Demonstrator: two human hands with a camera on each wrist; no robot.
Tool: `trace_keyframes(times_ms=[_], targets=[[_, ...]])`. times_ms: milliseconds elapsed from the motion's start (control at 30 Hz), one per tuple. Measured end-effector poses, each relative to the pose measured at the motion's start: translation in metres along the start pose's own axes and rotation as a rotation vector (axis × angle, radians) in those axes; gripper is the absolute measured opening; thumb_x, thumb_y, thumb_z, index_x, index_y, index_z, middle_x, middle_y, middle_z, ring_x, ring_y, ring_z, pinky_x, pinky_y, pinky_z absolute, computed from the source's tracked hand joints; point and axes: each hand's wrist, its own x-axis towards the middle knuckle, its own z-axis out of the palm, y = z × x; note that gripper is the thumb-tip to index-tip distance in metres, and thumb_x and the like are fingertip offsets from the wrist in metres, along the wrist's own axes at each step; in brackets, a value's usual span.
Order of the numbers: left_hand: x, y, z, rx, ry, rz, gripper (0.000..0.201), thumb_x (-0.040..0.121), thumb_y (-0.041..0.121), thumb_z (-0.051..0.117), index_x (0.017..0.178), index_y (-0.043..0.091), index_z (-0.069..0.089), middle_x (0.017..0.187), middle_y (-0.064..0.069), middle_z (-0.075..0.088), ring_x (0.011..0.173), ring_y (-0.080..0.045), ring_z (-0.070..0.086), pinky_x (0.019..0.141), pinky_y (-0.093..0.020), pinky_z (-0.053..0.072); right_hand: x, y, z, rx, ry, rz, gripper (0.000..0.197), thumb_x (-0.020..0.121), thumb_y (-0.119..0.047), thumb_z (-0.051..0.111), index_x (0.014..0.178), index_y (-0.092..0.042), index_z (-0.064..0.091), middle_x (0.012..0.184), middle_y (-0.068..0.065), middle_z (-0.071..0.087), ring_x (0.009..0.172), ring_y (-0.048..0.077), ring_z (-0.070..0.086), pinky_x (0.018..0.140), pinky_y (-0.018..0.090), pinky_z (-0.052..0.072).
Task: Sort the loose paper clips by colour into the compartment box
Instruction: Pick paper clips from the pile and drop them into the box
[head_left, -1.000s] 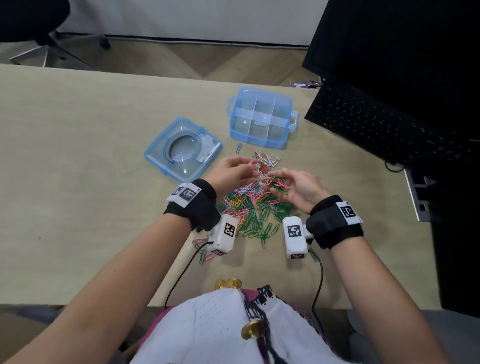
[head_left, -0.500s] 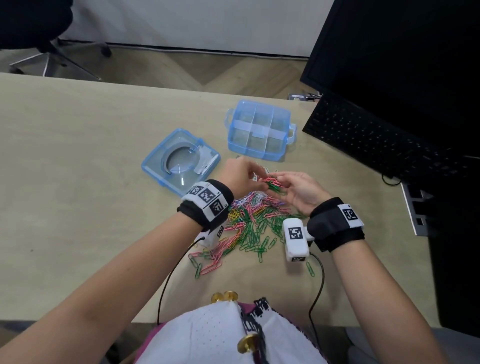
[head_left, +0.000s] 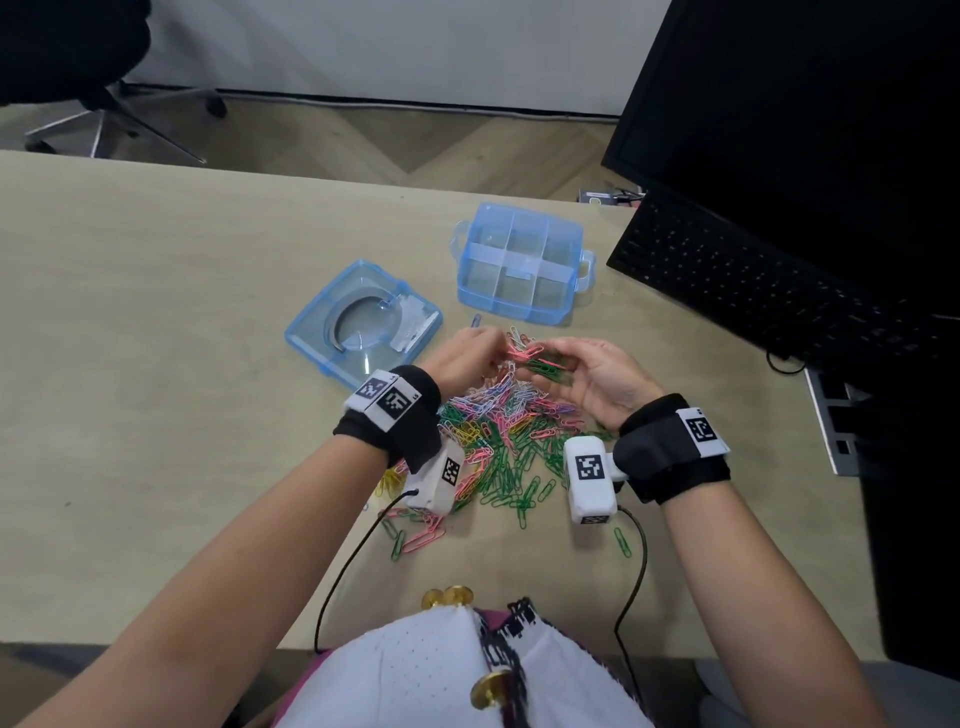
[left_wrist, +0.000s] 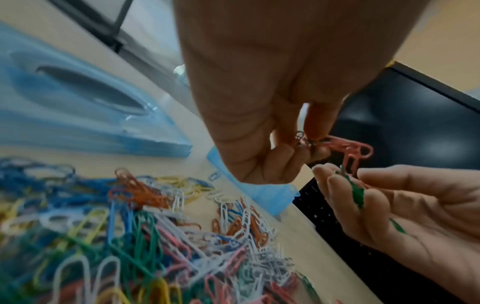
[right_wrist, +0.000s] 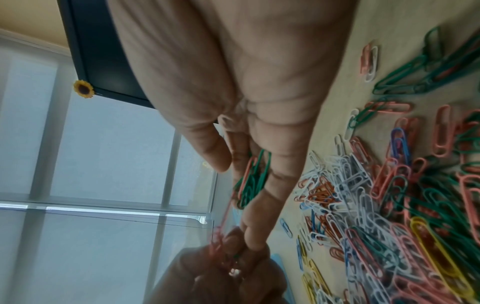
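A heap of mixed-colour paper clips (head_left: 498, 431) lies on the table between my wrists. My left hand (head_left: 501, 345) hovers above its far edge and pinches a small tangle of pink clips (left_wrist: 348, 148) between thumb and fingertips. My right hand (head_left: 561, 358) lies palm up beside it, fingers relaxed, with a bunch of green clips (head_left: 545, 369) resting across them. The pink tangle touches the green clips (left_wrist: 357, 193). Behind the hands stands the blue compartment box (head_left: 519, 265), open, its cells looking empty. In the right wrist view the green clips (right_wrist: 253, 181) lie along my fingers.
The box's blue lid (head_left: 363, 325) lies left of the box. One blue clip (head_left: 475, 320) sits alone near it. A black keyboard (head_left: 753, 291) and monitor (head_left: 805, 130) fill the right side. An office chair (head_left: 78, 62) stands beyond the table's far edge.
Both hands have risen from the heap and come together. The right hand has turned palm up with green clips in it, and the left hand now pinches pink clips at its fingertips.
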Motion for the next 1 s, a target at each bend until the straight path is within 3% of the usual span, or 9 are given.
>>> trace_keyframes(times_ms=[200, 300, 400, 500, 567, 633, 767, 900, 1000], targets=[[0.001, -0.002, 0.007, -0.571, -0.029, -0.173, 0.029, 0.091, 0.022, 0.029, 0.063, 0.016, 0.036, 0.064, -0.002, 0.037, 0.047, -0.011, 0.033, 0.041, -0.019, 0.027, -0.009, -0.007, 0.003, -0.041, -0.029, -0.031, 0.028, 0.1, -0.01, 0.041, 0.098, 0.007, 0.063, 0.097, 0.021, 0.069, 0.083, 0.03, 0.069, 0.069, 0.027, 0.057], [0.0, -0.005, 0.012, -0.605, -0.003, -0.232, 0.031, 0.095, 0.029, 0.039, 0.067, 0.017, 0.04, 0.065, -0.001, 0.042, 0.042, -0.008, 0.038, 0.039, -0.016, 0.032, -0.011, -0.008, 0.005, -0.051, -0.044, -0.043, 0.028, 0.1, -0.008, 0.04, 0.103, 0.009, 0.062, 0.098, 0.023, 0.068, 0.083, 0.028, 0.069, 0.073, 0.027, 0.057], [-0.003, -0.007, 0.018, -0.635, -0.042, -0.23, 0.03, 0.099, 0.028, 0.036, 0.072, 0.018, 0.047, 0.056, 0.005, 0.048, 0.048, -0.008, 0.043, 0.048, -0.017, 0.037, -0.011, -0.009, 0.009, -0.105, -0.07, -0.061, 0.027, 0.097, 0.002, 0.037, 0.11, 0.011, 0.059, 0.104, 0.025, 0.067, 0.086, 0.027, 0.07, 0.077, 0.028, 0.058], [-0.003, -0.007, 0.021, -0.747, -0.051, -0.239, 0.03, 0.099, 0.027, 0.034, 0.075, 0.017, 0.048, 0.059, 0.003, 0.043, 0.053, -0.009, 0.047, 0.054, -0.018, 0.046, -0.012, -0.01, 0.015, -0.222, -0.085, -0.081, 0.03, 0.092, 0.014, 0.038, 0.113, 0.01, 0.059, 0.103, 0.022, 0.069, 0.085, 0.024, 0.071, 0.078, 0.026, 0.058], [-0.001, -0.005, 0.021, -0.814, 0.017, -0.241, 0.028, 0.099, 0.024, 0.036, 0.076, 0.014, 0.048, 0.057, 0.003, 0.046, 0.047, -0.009, 0.048, 0.053, -0.019, 0.049, -0.012, -0.009, 0.018, -0.279, -0.077, -0.096, 0.033, 0.089, 0.02, 0.038, 0.113, 0.009, 0.059, 0.099, 0.019, 0.069, 0.081, 0.022, 0.072, 0.076, 0.023, 0.058], [-0.002, -0.001, 0.02, -0.827, 0.117, -0.218, 0.024, 0.096, 0.014, 0.037, 0.076, 0.01, 0.05, 0.053, 0.003, 0.05, 0.043, -0.009, 0.045, 0.049, -0.018, 0.043, -0.011, -0.01, 0.018, -0.301, -0.056, -0.109, 0.034, 0.088, 0.022, 0.039, 0.113, 0.01, 0.058, 0.099, 0.02, 0.068, 0.078, 0.02, 0.072, 0.074, 0.022, 0.058], [-0.007, 0.008, 0.009, -0.58, 0.324, -0.043, 0.024, 0.092, 0.005, 0.041, 0.076, 0.011, 0.058, 0.062, 0.002, 0.045, 0.041, -0.003, 0.038, 0.04, -0.015, 0.028, -0.008, -0.01, 0.012, -0.257, -0.014, -0.115, 0.029, 0.091, 0.018, 0.041, 0.114, 0.011, 0.058, 0.107, 0.024, 0.067, 0.086, 0.026, 0.071, 0.078, 0.024, 0.057], [-0.02, 0.016, 0.005, 0.027, 0.261, 0.287, 0.01, 0.088, 0.02, 0.065, 0.087, 0.015, 0.073, 0.05, 0.013, 0.044, 0.042, -0.001, 0.036, 0.045, -0.012, 0.03, -0.005, -0.009, 0.009, -0.192, 0.009, -0.108, 0.025, 0.091, 0.016, 0.044, 0.109, 0.01, 0.06, 0.101, 0.022, 0.067, 0.084, 0.027, 0.071, 0.077, 0.028, 0.059], [-0.019, 0.016, 0.005, 0.339, 0.269, 0.431, 0.012, 0.082, 0.021, 0.074, 0.093, 0.02, 0.078, 0.048, 0.014, 0.043, 0.045, -0.002, 0.039, 0.05, -0.009, 0.028, -0.005, -0.012, 0.009, -0.195, 0.01, -0.097, 0.027, 0.091, 0.016, 0.039, 0.105, 0.01, 0.062, 0.1, 0.02, 0.067, 0.084, 0.021, 0.068, 0.075, 0.028, 0.059]])
